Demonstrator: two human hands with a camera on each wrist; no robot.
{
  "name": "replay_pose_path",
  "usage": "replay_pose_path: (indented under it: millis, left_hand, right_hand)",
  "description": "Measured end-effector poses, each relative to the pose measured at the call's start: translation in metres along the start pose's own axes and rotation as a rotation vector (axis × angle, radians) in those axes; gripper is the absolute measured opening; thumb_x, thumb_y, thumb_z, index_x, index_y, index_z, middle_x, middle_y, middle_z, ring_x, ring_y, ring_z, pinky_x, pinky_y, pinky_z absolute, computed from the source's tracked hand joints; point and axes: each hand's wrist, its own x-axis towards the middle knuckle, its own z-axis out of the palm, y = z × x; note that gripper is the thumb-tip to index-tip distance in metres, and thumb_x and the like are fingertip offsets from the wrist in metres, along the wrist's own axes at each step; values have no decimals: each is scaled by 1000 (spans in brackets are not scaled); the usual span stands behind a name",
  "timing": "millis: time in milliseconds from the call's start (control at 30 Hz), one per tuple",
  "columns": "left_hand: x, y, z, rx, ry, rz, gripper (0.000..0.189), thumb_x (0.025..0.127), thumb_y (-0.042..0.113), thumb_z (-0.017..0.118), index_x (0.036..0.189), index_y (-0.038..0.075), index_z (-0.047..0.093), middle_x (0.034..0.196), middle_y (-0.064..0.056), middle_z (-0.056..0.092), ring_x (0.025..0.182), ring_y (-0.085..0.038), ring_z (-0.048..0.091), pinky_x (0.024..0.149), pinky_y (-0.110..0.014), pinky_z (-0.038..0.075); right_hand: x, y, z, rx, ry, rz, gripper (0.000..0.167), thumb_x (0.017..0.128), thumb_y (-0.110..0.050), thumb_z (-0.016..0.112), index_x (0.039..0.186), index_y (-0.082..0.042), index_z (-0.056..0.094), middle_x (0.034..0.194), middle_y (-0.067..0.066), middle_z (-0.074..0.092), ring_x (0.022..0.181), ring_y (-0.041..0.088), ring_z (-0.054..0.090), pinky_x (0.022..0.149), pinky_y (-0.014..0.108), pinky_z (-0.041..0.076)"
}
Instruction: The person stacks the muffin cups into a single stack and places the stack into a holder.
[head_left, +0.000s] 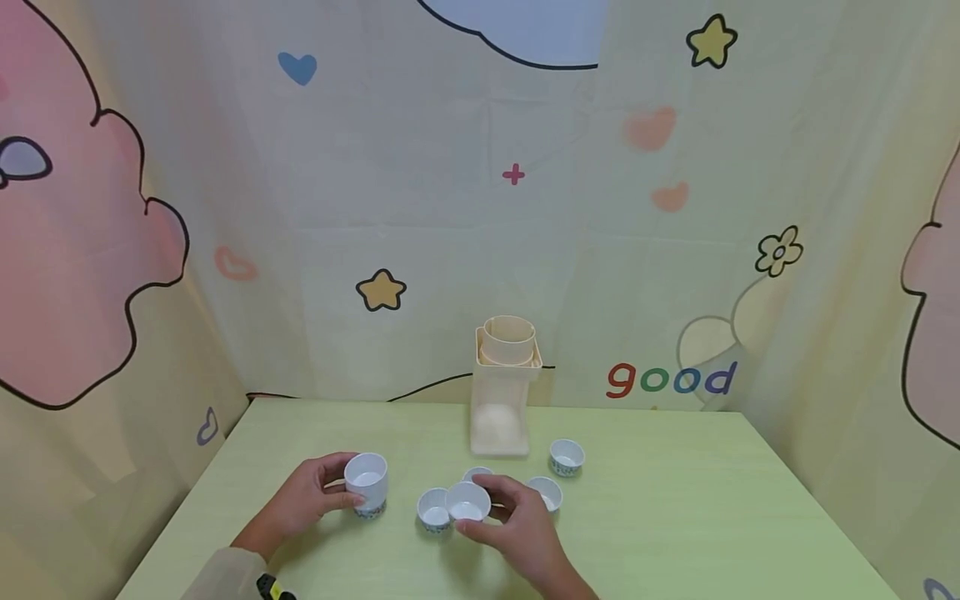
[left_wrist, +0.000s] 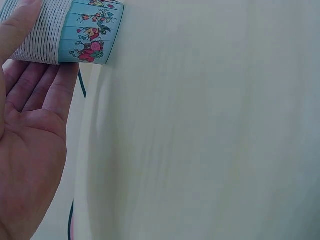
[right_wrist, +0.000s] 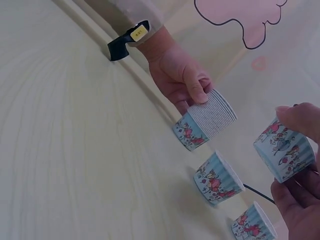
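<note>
My left hand (head_left: 311, 498) grips a stack of nested paper cups (head_left: 367, 479) over the table's left side. Thumb and fingers sit on opposite sides of the stack's white rims in the left wrist view. Whether its base touches the table I cannot tell. My right hand (head_left: 525, 529) pinches a single paper cup (head_left: 468, 505) between thumb and fingers, held above the table. In the right wrist view this cup (right_wrist: 281, 150) is pale blue with a red floral print. Near it stand a paper cup (head_left: 432, 512), a half-hidden one (head_left: 477, 472) and another (head_left: 550, 493).
One more paper cup (head_left: 567, 459) stands farther back on the right. Behind the cups rises a cream plastic stand (head_left: 500, 408) with a round holder (head_left: 508, 340) on top. The pale green table (head_left: 675, 500) ends at a printed curtain (head_left: 450, 208).
</note>
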Motion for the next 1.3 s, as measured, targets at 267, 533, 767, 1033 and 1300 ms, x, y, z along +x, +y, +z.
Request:
replay_pose_path:
  millis: [267, 533, 767, 1033, 1300]
  left_hand:
    - [1, -3, -1, 2, 2, 6, 73, 83, 19, 86, 142, -5, 53, 143, -26, 58, 130, -40, 59, 100, -32, 58]
    - [2, -3, -1, -3, -4, 20, 72, 83, 19, 86, 141, -6, 53, 141, -26, 59, 130, -40, 59, 100, -31, 58]
    - [1, -1, 0, 6, -1, 19, 72, 82, 20, 86, 141, -5, 54, 141, -26, 59, 130, -40, 59, 100, -32, 58]
    - [0, -2, -1, 5, -2, 20, 71, 83, 19, 86, 142, -5, 53, 142, -25, 59, 130, -40, 60, 101, -32, 58]
    - [0, -3, -1, -16, -20, 43, 69, 85, 19, 85, 141, -4, 54, 141, -25, 59, 129, -39, 60, 100, -30, 58]
  right_hand:
    - [13, -1, 16, 9, 1, -8, 58, 76, -9, 90, 127, 3, 66, 121, 20, 72, 107, 18, 70, 92, 19, 58]
    - [27, -2, 32, 35, 7, 6, 58, 76, -10, 91, 127, 2, 66, 121, 18, 72, 106, 16, 69, 91, 16, 57]
    - [39, -3, 46, 68, 11, 11, 57, 76, -10, 91, 127, -1, 67, 120, 15, 72, 105, 16, 69, 93, 21, 58]
    - [50, -10, 64, 74, -6, 6, 57, 77, -11, 91, 128, -2, 67, 121, 13, 72, 111, 23, 70, 95, 25, 59]
    - [62, -13, 78, 82, -4, 8, 56, 78, -14, 90, 128, -4, 67, 122, 11, 73, 112, 24, 70, 95, 28, 60]
